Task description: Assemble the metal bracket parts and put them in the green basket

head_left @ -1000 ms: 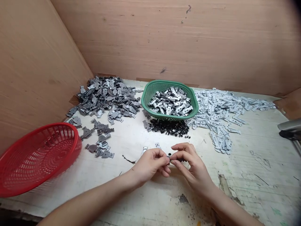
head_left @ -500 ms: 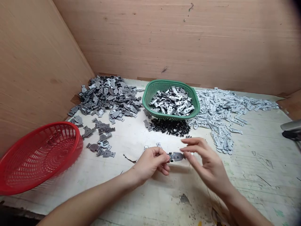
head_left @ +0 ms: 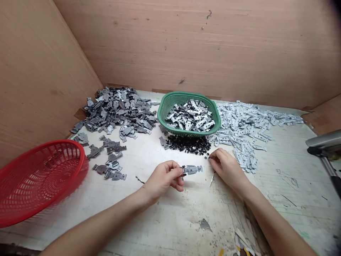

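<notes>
My left hand [head_left: 167, 176] pinches a grey metal plate [head_left: 193, 169] by its left end, holding it level above the table. A black fitting [head_left: 183, 170] sits across the plate beside my fingertips. My right hand [head_left: 225, 165] is low at the near right edge of a heap of small black parts [head_left: 189, 145]. Its thumb and fingers are drawn together at a small black part [head_left: 206, 156]; the grip itself is partly hidden. Below that hand a thin pale sliver [head_left: 212, 179] shows, and I cannot tell whether it is held.
A green basket [head_left: 161, 119] of assembled metal pieces stands behind the black heap. Grey plates [head_left: 119, 110] are piled at the back left, white metal pieces [head_left: 245, 121] at the back right. A red basket [head_left: 84, 161] leans at the left. A metal tool [head_left: 323, 140] juts in from the right.
My right hand has left the plate's right end and moved to the edge of the black heap, its fingers closing. My left hand still holds the plate. The view has shifted slightly.
</notes>
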Demonstrator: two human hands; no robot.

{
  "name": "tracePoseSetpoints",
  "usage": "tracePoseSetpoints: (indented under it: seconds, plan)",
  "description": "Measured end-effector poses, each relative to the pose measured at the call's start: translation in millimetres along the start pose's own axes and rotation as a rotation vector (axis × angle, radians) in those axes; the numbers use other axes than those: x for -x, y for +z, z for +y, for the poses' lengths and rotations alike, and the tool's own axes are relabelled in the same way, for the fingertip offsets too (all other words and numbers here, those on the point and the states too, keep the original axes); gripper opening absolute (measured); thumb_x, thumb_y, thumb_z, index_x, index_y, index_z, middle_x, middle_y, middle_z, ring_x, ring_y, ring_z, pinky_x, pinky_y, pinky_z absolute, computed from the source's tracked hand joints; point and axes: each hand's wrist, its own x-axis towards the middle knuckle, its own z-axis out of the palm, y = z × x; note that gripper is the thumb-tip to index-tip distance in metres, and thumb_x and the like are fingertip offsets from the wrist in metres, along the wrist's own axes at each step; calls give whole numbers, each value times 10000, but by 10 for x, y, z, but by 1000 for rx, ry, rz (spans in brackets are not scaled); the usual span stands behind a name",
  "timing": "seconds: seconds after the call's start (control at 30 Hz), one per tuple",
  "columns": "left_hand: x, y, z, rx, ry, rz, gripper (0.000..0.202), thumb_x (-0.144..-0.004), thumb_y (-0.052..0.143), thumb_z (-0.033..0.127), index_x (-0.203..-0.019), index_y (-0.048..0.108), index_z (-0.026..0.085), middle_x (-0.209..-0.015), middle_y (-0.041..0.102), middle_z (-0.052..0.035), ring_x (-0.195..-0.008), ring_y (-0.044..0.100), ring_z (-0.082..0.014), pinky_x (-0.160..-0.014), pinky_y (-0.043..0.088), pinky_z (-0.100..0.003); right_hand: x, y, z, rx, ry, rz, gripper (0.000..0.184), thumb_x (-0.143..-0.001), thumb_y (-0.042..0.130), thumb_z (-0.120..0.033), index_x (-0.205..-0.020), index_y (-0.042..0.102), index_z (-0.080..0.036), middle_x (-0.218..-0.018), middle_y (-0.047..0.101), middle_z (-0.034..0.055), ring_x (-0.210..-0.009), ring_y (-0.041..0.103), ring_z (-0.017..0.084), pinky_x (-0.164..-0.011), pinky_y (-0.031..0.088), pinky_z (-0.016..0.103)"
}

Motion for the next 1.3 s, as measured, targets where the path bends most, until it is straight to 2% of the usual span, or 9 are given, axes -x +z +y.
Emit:
tracePoseSetpoints:
  seconds: [0.1,0.17,0.27,0.37,0.53,0.7,0.9,1.1,1.3]
  plan:
    - [-1,8,-8,-13,-11,1,229,-776,593,352,-724,497,150,-594,608,-2,-479,582,-97,-531,462,-224,60,-66,-86,-100,90,-38,40,-798,502,-195,-781,533,-215,-709,589,19,-627,556,165,-549,455,276]
    - [-2,13,-13,-19,-13,5,227,-773,594,350,-721,494,153,-586,606,2,-479,582,-97,-524,459,-219,93,-132,-146,-111,79,-56,43,-799,508,-207,-805,549,-219,-723,602,16,-631,561,164,-557,457,275]
    - [5,27,-13,-38,-29,18,223,-770,590,347,-713,484,159,-573,603,7,-476,586,-101,-522,460,-220,134,-249,-280,-116,29,-65,79,-832,493,-217,-872,560,-228,-783,620,25,-662,576,163,-572,461,270]
    - [19,46,-10,-75,-57,30,220,-767,582,340,-700,475,161,-556,600,10,-460,589,-104,-516,455,-220,176,-351,-455,-71,-63,-18,103,-869,466,-211,-914,556,-230,-801,616,35,-664,576,159,-566,447,264]
    - [27,60,-20,-98,-78,45,209,-758,578,331,-697,470,164,-539,596,18,-443,590,-104,-493,430,-205,203,-379,-628,5,-222,34,153,-903,410,-186,-919,559,-215,-814,591,68,-711,572,177,-619,444,290]
    - [22,57,-17,-95,-83,41,204,-750,583,324,-689,471,164,-540,599,16,-440,589,-105,-494,432,-207,152,-333,-551,35,-211,-12,193,-908,387,-212,-899,579,-195,-788,565,75,-671,559,179,-579,443,293]
    - [15,61,0,-98,-100,44,190,-752,574,302,-682,466,163,-531,597,16,-429,585,-102,-484,425,-201,156,-363,-521,107,-277,9,230,-913,374,-155,-997,586,-187,-812,601,98,-763,573,220,-647,457,337]
    - [31,60,-2,-82,-103,19,177,-761,564,296,-698,468,161,-539,605,15,-443,595,-100,-492,423,-194,169,-370,-608,42,-275,-2,159,-907,412,-148,-896,569,-171,-780,564,71,-675,557,163,-570,439,267]
    - [24,58,-9,-61,-113,9,195,-753,573,307,-686,462,162,-528,603,16,-432,589,-98,-487,420,-194,153,-256,-412,72,-278,-19,192,-903,387,-114,-974,556,-172,-815,563,81,-718,569,175,-608,452,281]
